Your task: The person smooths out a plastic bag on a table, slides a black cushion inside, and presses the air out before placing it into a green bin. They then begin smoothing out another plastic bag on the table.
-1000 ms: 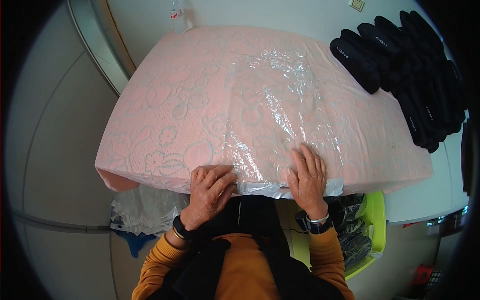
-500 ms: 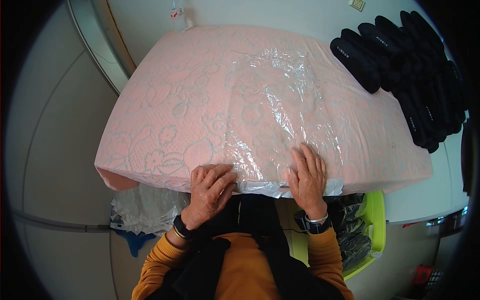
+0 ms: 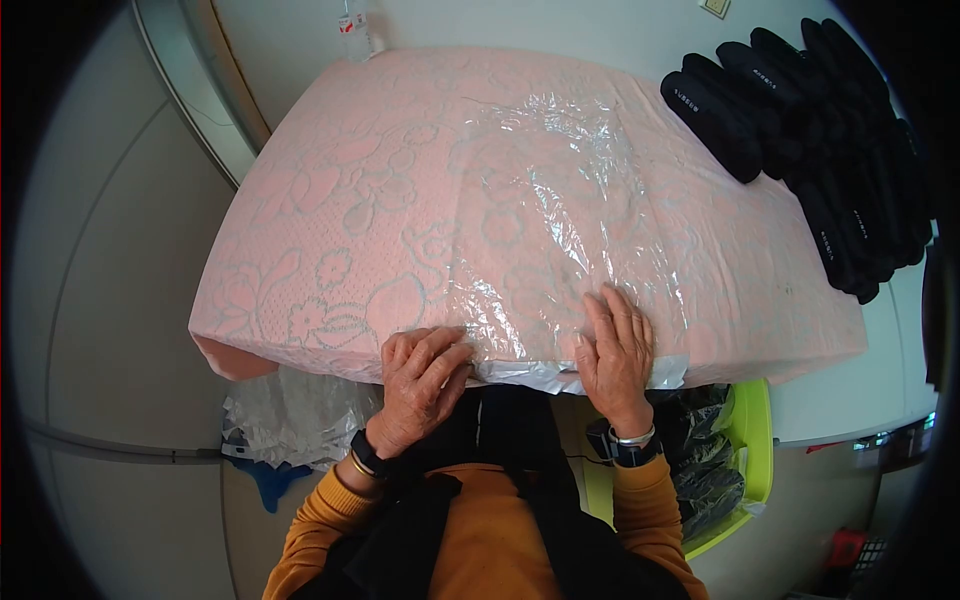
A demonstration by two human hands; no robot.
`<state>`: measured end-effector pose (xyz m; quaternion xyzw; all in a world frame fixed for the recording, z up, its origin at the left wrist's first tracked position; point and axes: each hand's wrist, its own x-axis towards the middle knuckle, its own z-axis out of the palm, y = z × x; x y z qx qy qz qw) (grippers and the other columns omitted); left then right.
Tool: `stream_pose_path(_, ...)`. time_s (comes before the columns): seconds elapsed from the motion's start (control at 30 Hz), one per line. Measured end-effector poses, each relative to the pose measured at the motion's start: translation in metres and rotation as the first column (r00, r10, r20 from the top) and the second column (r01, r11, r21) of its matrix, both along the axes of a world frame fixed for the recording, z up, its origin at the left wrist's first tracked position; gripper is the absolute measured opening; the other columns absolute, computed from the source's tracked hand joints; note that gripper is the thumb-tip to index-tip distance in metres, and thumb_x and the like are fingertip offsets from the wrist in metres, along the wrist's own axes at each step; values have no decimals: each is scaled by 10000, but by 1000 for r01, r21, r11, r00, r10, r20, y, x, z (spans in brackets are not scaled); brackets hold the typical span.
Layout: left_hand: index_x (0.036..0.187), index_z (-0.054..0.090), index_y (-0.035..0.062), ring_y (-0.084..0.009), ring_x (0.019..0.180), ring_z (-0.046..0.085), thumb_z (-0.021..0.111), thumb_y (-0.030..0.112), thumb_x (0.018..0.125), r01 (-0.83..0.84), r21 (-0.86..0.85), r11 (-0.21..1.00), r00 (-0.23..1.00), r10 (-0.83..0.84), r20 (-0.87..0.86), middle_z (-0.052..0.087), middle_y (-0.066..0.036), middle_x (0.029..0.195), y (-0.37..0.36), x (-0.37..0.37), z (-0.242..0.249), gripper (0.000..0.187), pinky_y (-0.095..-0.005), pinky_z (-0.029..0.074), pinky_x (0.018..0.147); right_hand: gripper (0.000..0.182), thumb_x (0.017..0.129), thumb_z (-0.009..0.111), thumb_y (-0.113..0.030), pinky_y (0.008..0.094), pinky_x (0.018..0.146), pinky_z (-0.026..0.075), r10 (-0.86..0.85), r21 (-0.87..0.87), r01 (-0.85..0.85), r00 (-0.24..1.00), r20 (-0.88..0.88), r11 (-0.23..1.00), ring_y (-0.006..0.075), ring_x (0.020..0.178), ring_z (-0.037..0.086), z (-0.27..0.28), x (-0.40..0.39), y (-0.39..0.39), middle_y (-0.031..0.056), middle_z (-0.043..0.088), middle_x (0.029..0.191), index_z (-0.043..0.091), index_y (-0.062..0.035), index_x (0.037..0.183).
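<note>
While both my hands sit at the near edge of the bench, neither is gripping tight. My left hand [image 3: 420,385] has fingers curled over the near edge of one clear plastic sheet [image 3: 560,230], thumb side touching its folded hem; looks like a light pinch, but I cannot tell for sure. My right hand [image 3: 615,355] lies flat and open, palm down, pressing the same sheet near its lower right corner. One watch on each wrist, two total.

One sheet only, crinkled, spread over the middle-right of one pink floral-patterned cloth [image 3: 330,230] that covers the bench. The sheet's near hem overhangs the bench edge just between my hands. Left half of the cloth is bare, plenty of free room there; far edge of the sheet stops short of the cloth's far edge.

Far right, well apart from my hands: a pile of black slippers [image 3: 800,130], overlapping, roughly ten or more, exact count not possible. Small white lettering on several, too small to read. They lie partly on the cloth's right corner.

One bottle [image 3: 355,30] at the far edge, red-and-white label, unreadable. Below the bench: one lime-green bin [image 3: 750,440] holding dark bagged stuff on my right, one crumpled clear bag [image 3: 290,415] on my left.
</note>
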<state>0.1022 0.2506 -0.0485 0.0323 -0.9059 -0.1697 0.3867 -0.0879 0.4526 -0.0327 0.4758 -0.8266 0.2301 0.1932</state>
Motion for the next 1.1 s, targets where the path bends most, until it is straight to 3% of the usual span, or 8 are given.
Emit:
stream_pose_path(0.3,1157,651,95,-262,1087,586,779,56,756,-10,-8,1000,1000,10,5,630,-58,1229,0,0,1,423,-409,406,936,509,911,574,-224,496,1104,323,0,30,-1,1000,32,1000,386,1294,469,5,2,2,191,480,1443,532,-20,1376)
stream_pose_path(0.53,1221,630,51,-317,1189,568,777,153,801,72,-68,995,982,-59,177,614,-110,1297,-14,6,20,456,-446,407,1005,615,962,572,-334,530,1157,243,52,173,-61,997,53,983,405,1380,385,9,-14,11,216,395,1508,418,-10,1462)
stream_pose_path(0.83,1279,582,-19,-384,1276,508,694,242,891,-47,-40,998,962,56,267,535,-208,1381,-9,-4,49,481,-514,347,1106,674,969,551,-319,541,1183,174,-126,229,107,989,74,968,399,1450,284,4,-13,-21,236,322,1555,327,43,1493)
stream_pose_path(0.9,1346,516,-61,-410,1329,456,647,288,928,139,31,990,948,-142,286,463,-259,1439,13,-21,49,560,-536,295,1153,728,953,577,-343,588,1183,148,-133,227,112,988,80,967,412,1468,242,4,-3,-37,252,298,1562,310,64,1494)
stream_pose_path(0.93,1346,516,-61,-410,1329,456,647,288,928,138,31,990,948,-141,286,463,-259,1439,23,-32,46,560,-536,295,1153,728,953,577,-343,588,1183,148,-133,226,112,988,80,968,412,1468,242,3,0,-41,252,298,1562,310,64,1494)
stream_pose_path(1.0,1436,417,-63,-428,1389,384,638,355,929,284,122,951,902,-309,302,374,-266,1510,36,-51,37,693,-519,278,1173,745,955,576,-337,578,1189,145,-3,177,-15,995,102,984,411,1474,236,2,9,-44,258,290,1565,284,77,1500)
stream_pose_path(1.1,1475,350,-64,-421,1426,336,580,427,954,265,60,962,891,-268,365,334,-263,1541,31,-54,31,752,-518,236,1191,764,956,578,-340,564,1195,147,78,166,-97,990,116,981,410,1477,234,2,9,-38,265,281,1569,261,84,1507)
